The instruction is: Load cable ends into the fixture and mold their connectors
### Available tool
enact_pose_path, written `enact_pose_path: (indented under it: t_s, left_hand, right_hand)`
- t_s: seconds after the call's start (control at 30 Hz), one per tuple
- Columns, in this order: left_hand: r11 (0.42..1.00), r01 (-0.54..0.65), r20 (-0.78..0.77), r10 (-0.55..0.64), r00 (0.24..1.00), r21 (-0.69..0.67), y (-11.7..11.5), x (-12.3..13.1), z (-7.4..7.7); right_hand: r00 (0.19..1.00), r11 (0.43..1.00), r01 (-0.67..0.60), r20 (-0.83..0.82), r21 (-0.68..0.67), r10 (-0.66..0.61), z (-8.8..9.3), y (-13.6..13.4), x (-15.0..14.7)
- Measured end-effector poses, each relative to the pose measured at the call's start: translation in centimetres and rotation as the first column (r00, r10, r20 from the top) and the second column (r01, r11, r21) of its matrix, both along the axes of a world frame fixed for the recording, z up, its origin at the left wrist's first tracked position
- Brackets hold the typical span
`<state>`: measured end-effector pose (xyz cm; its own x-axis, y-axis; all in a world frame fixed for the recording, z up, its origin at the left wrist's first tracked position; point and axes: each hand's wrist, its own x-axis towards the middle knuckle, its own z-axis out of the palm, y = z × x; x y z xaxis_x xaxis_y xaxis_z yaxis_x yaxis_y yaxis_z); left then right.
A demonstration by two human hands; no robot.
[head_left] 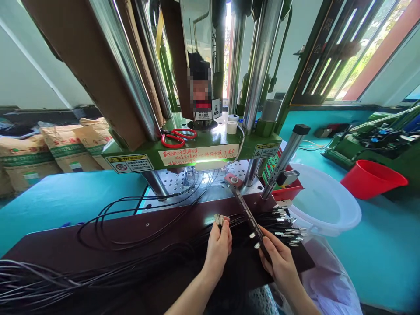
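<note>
My left hand (218, 247) is closed in a pinch on a small bunch of metal cable connectors (218, 219), held upright above the dark brown work board (131, 232). My right hand (277, 258) grips a long dark metal fixture bar (247, 214) that slants up toward the press, with connector ends seated along it. A bundle of black cables (98, 275) runs from the left across the board to both hands. More silver-tipped cable ends (288, 229) fan out right of the bar.
A green vertical press (197, 153) with chrome columns stands straight ahead, red scissors (177, 136) and tape rolls on its deck. A white basin (324, 201) and red bucket (370, 177) sit right on the teal table. Paper sacks (49, 148) are stacked left.
</note>
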<state>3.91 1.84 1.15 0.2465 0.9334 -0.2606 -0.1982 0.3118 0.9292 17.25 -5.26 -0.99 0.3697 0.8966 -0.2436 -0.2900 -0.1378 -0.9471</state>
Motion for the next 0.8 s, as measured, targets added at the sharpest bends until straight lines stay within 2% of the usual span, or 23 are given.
enact_pose_path:
  t_s: [0.1,0.2,0.27,0.47,0.6,0.7,0.8]
  left_hand:
    - [0.995,0.09,-0.041,-0.092,0.995,-0.031,0.3,0.2,-0.6]
    - [0.969,0.243,-0.065,-0.24,0.969,0.049,0.3,0.5,-0.8]
    - [0.958,0.281,-0.07,-0.277,0.958,0.062,0.3,0.5,-0.5]
    - [0.947,0.307,-0.079,-0.314,0.946,-0.091,0.5,-0.1,0.6]
    - [0.945,0.294,-0.054,-0.304,0.951,-0.142,0.5,-0.4,0.4]
    - [0.963,0.26,-0.103,-0.266,0.959,-0.07,0.4,-0.6,0.0]
    - [0.981,0.187,-0.101,-0.18,0.979,0.062,0.6,-1.0,0.1]
  right_hand:
    - [1.0,1.0,-0.021,-0.01,0.003,0.021,-0.2,0.0,0.2]
    - [0.997,0.997,-0.075,-0.003,-0.001,0.075,-0.3,0.2,0.3]
    - [0.994,0.994,-0.105,0.015,-0.007,0.105,-0.2,0.3,0.3]
    - [0.981,0.985,-0.175,0.086,0.001,0.174,-0.1,0.3,0.5]
    - [0.956,0.975,-0.215,0.213,0.05,0.2,-1.2,0.1,0.5]
    - [0.932,0.966,-0.251,0.285,0.063,0.223,-1.3,0.1,0.3]
    - [0.979,0.988,-0.152,0.141,0.026,0.147,-0.5,0.3,0.1]
